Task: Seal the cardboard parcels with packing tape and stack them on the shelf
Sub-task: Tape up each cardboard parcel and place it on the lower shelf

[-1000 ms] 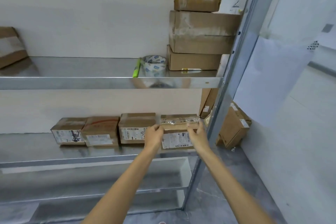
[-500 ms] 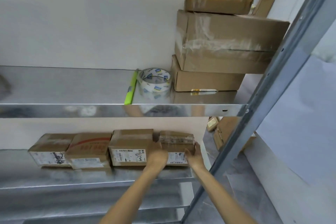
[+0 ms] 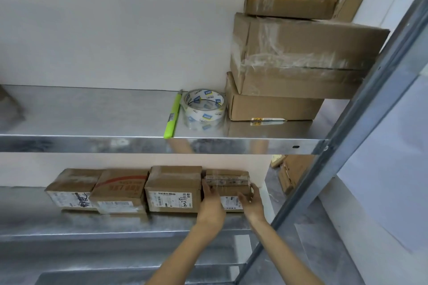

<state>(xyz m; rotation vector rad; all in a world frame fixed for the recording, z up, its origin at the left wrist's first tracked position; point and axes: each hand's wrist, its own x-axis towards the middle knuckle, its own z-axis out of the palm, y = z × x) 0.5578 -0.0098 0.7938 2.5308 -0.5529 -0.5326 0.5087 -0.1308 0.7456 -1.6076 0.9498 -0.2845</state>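
Observation:
A small taped cardboard parcel (image 3: 228,180) with a white label stands at the right end of a row on the lower steel shelf (image 3: 115,224). My left hand (image 3: 210,202) presses straight fingers against its left side, next to the neighbouring parcel (image 3: 173,190). My right hand (image 3: 252,201) holds its right front corner, thumb on the label and fingers round the side. A roll of clear packing tape (image 3: 203,109) sits on the upper shelf (image 3: 92,143).
A green utility knife (image 3: 172,115) lies left of the tape. Three larger boxes (image 3: 301,53) are stacked at the upper shelf's right end. Two more parcels (image 3: 120,192) continue the lower row leftward. A steel upright (image 3: 347,122) slants at the right; boxes (image 3: 291,173) lie on the floor behind.
Both hands have pushed the small parcel further back on the lower shelf, beside the row, and slid from its top corners down to its sides. The view has closed in and tilted up.

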